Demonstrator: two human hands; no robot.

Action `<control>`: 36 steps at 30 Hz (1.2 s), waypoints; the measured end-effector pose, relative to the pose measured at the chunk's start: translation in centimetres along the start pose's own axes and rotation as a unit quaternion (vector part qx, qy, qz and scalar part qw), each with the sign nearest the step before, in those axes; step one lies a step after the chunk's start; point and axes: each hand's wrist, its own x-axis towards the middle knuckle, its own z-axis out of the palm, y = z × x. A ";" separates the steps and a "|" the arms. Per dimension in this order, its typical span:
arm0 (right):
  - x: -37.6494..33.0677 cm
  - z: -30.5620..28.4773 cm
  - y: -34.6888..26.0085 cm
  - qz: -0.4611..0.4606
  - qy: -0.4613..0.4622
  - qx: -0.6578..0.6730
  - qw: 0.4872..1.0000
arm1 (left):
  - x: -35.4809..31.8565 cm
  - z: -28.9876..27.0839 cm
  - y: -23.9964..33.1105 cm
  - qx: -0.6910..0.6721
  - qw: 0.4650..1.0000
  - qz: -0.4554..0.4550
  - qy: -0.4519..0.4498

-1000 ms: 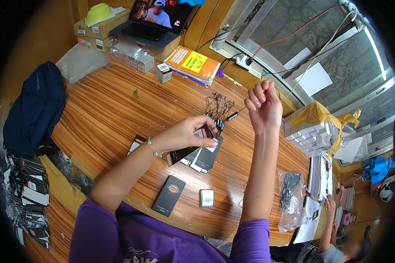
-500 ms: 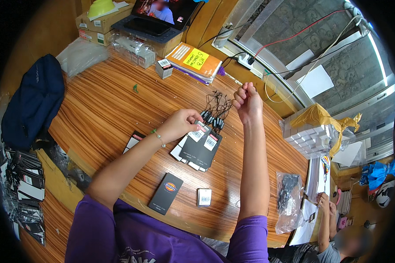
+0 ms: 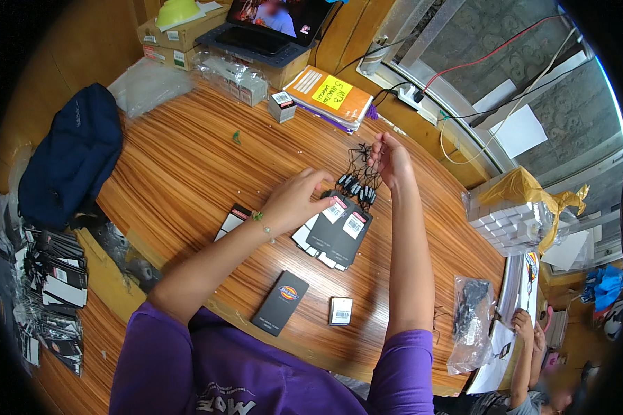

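While the left hand (image 3: pixel 292 203) is held loosely open at ten o'clock of the stacked dark tags (image 3: pixel 342 233), the right hand (image 3: pixel 396 163) has been brought closer to their black cords (image 3: pixel 356 158) at one o'clock; its fingers are half curled, and whether a cord is gripped cannot be told. The tags are left fanned on the tabletop (image 3: pixel 173 173); attention appears shifted to the cords.

Indoor light, moderate, usable exposure. Near-white bright strip along the window frame (image 3: pixel 614 98), far right. Wood tabletop (image 3: pixel 187 159) fairly evenly lit; soft shadow just left of the right forearm (image 3: pixel 412 277). Glints on the clear plastic bag (image 3: pixel 471 339), near right. Screen (image 3: pixel 280 21) glows, far side. Co-worker's head (image 3: pixel 557 386) blurred. Fisheye: black corners, bowed table edge.
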 end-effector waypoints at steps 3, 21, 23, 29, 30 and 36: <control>0.7 0.7 0.9 0.032 0.019 0.008 0.999 | -1.8 0.6 -2.0 0.003 0.999 0.041 0.003; 4.1 -4.6 1.5 -0.336 0.153 -0.291 0.883 | -8.5 -2.2 1.9 -0.052 0.996 0.043 0.053; 0.2 -2.6 -0.2 -0.333 0.169 -0.336 0.864 | -9.6 -3.3 1.8 -0.034 0.999 0.009 0.004; -16.5 -1.5 -1.3 -0.202 0.052 -0.278 0.938 | -10.9 -4.5 1.5 0.112 0.979 0.074 -0.153; -19.3 -1.9 -0.5 -0.168 0.037 -0.282 0.944 | -10.3 -4.0 1.3 0.109 0.970 0.092 -0.197; -29.5 -1.0 6.8 -0.090 0.024 -0.505 0.858 | -9.5 -1.3 2.5 0.061 0.970 0.058 -0.226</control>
